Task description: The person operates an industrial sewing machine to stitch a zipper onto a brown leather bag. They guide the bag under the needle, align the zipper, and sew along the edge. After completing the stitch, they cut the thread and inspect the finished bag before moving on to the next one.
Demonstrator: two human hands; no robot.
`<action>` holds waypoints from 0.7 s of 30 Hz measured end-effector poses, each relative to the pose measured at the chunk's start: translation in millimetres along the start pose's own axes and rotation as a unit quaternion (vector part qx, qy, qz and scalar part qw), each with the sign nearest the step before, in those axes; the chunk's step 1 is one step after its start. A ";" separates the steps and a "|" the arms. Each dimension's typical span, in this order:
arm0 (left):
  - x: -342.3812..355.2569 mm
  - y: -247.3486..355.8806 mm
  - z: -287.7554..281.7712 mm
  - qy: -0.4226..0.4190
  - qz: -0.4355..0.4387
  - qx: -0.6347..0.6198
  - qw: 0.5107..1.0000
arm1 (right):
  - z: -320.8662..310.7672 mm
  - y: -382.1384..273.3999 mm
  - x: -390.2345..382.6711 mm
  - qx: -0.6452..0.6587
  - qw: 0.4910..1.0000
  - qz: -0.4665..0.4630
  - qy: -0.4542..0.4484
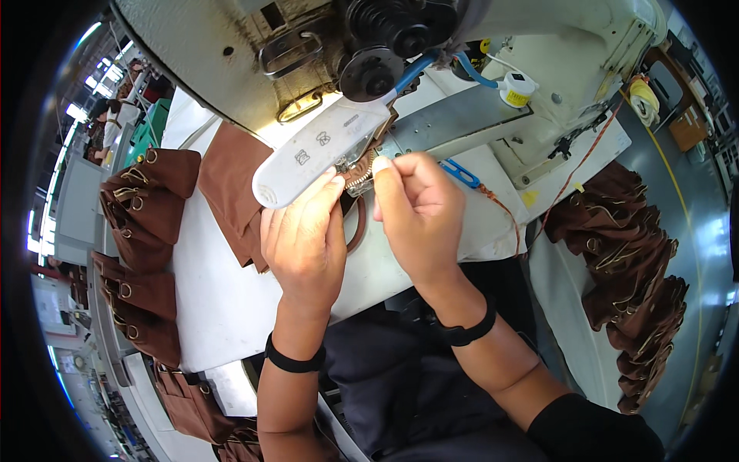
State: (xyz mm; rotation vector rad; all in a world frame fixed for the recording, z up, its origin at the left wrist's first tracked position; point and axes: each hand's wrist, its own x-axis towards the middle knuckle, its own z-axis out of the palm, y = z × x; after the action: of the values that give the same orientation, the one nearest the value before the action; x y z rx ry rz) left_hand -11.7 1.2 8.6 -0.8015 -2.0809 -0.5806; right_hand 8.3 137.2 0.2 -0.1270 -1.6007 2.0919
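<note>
A brown zipper with gold-coloured teeth [359,183] lies bent at the needle area of a sewing machine [477,100]. My left hand [308,242] presses its fingertips onto the zipper's left side, fingers held together. On the other side my right hand [419,208] pinches the zipper's edge between thumb and curled forefinger. Brown fabric [235,192] spreads over the white table to the left, partly under the machine head. A narrow brown curved strip [357,227] shows between my hands. The needle and the exact stitching spot are hidden by a white oblong plastic arm [319,154].
Brown pieces with metal rings [146,204] are stacked along the table's left edge. More brown pieces with zippers [623,246] hang in a heap at the right. Blue thread snips [459,173] on an orange cord lie right of my right hand, on the white table [223,316].
</note>
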 end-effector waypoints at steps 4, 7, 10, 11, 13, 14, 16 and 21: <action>1.2 2.1 -0.3 -0.013 -0.004 0.008 1.000 | -6.3 -9.4 13.6 -0.057 0.997 -0.049 -0.018; -0.2 -4.0 0.4 -0.002 0.012 0.007 1.000 | -12.9 -27.3 27.3 -0.103 0.989 -0.008 -0.109; 1.0 -2.6 -0.1 0.006 0.010 -0.004 1.000 | -14.8 -32.4 43.3 -0.028 0.980 0.054 -0.189; 0.5 -2.3 -0.1 0.005 0.012 -0.004 1.000 | -16.8 -32.6 44.7 -0.020 0.979 0.061 -0.194; -0.2 -3.7 -1.8 0.005 0.015 -0.002 1.000 | -19.3 -33.9 46.4 -0.004 0.975 0.074 -0.207; 0.7 -3.8 -1.8 0.002 0.015 -0.007 1.000 | -18.6 -35.7 44.4 -0.017 0.977 0.070 -0.200; 2.4 -4.3 -3.0 -0.003 0.012 -0.013 1.000 | -17.6 -32.3 43.5 -0.054 0.980 0.023 -0.188; 5.1 -3.3 -4.2 0.000 0.004 -0.017 1.000 | -16.1 -29.1 41.8 -0.071 0.980 0.008 -0.187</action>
State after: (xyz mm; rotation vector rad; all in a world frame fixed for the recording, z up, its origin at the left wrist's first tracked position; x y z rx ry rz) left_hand -14.2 -2.0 14.7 -0.8277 -2.0718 -0.6129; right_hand -12.7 175.0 31.6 0.2184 -1.9723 2.1024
